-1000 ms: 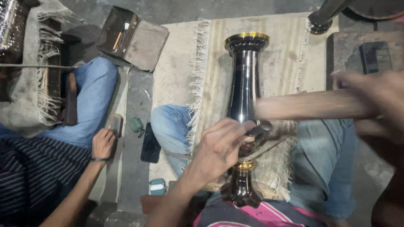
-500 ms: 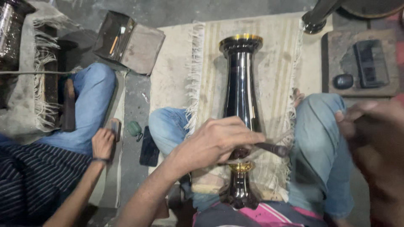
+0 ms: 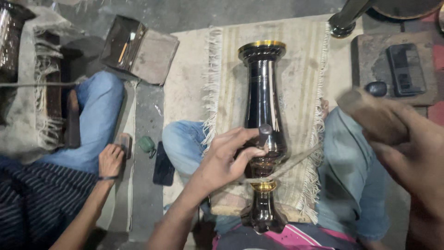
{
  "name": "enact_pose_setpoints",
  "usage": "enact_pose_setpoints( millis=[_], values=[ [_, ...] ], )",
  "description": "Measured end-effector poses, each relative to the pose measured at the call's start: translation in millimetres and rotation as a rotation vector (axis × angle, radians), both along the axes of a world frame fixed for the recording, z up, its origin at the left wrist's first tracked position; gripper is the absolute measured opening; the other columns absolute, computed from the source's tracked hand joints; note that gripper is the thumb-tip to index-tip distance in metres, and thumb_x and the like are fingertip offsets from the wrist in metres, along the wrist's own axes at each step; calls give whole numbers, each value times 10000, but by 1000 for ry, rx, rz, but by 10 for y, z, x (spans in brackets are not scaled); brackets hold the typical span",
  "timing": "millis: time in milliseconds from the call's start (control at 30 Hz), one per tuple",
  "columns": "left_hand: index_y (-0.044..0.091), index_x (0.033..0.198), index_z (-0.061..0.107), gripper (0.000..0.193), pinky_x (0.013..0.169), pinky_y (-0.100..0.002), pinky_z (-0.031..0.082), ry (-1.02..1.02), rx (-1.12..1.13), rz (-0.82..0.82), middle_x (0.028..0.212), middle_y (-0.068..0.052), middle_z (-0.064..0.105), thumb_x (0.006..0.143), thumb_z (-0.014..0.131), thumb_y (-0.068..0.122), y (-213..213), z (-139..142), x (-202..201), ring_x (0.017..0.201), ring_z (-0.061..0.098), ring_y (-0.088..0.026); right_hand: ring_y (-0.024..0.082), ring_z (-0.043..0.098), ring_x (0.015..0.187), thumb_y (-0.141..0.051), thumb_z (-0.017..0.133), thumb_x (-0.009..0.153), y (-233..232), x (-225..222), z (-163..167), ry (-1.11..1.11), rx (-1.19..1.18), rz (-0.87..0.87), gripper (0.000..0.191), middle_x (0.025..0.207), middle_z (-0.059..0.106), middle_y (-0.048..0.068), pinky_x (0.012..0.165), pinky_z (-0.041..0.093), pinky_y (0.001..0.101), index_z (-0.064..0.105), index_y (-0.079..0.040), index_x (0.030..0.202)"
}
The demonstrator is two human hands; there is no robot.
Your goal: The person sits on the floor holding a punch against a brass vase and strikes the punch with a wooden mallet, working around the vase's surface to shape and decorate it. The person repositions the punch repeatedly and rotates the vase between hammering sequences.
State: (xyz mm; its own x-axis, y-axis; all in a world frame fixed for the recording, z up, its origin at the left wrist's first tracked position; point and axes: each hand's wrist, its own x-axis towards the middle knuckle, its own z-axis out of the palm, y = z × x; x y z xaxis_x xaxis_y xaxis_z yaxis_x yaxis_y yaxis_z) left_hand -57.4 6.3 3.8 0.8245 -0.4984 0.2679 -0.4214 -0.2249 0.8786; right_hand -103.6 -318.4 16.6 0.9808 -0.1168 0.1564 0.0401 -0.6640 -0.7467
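Note:
A tall black vase [image 3: 262, 92] with a gold rim and gold neck band lies lengthwise across my lap, its mouth pointing away from me. My left hand [image 3: 222, 162] grips a short dark metal punch [image 3: 264, 134], whose tip rests on the vase's bulging lower body. My right hand [image 3: 407, 157] is blurred at the right, held off the vase, and grips a wooden mallet [image 3: 365, 109]. A thin cord runs across the vase near the gold band.
A fringed beige mat [image 3: 300, 69] lies under the vase. A co-worker in jeans sits at the left, one hand [image 3: 110, 159] on the floor by a black phone [image 3: 163, 164]. A metal box [image 3: 138, 48] sits far left, and a stone block with a dark device [image 3: 406, 68] far right.
The mallet, which lay across the vase by my left hand, has swung back to the right and away. My left hand has shifted the punch on the vase's body.

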Motion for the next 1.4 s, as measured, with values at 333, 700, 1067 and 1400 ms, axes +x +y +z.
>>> enact_pose_setpoints(
  millis=[333,700,1067,1400],
  values=[
    [-9,1205,669,293,802,-355,574,-25,11,-43,1032,-147,735,929,742,54,19,-67,-17,896,729,-290,309,700,990,75,725,718,300,375,688,-38,-394,255,740,1093,698,234,849,554,385,545,47,1435],
    [14,1219,666,346,927,-389,572,-133,4,-187,1149,-164,717,881,737,3,54,-45,76,1052,711,-338,239,714,945,-29,713,682,293,494,661,-158,-376,509,717,1096,705,127,767,589,388,589,-49,1388],
    [-7,1163,699,291,924,-401,560,58,-27,-49,1112,-165,707,875,728,-26,41,-82,-90,1032,697,-328,234,706,921,-75,755,654,338,553,728,-233,-780,516,702,1024,729,57,845,563,434,669,-117,1350],
    [58,1068,740,171,903,-406,555,-56,46,277,1051,-130,751,910,694,12,-119,-208,-394,1004,731,-314,239,710,887,-128,734,616,557,544,935,-216,-866,505,701,951,706,69,776,556,421,679,-96,1314]
  ],
)
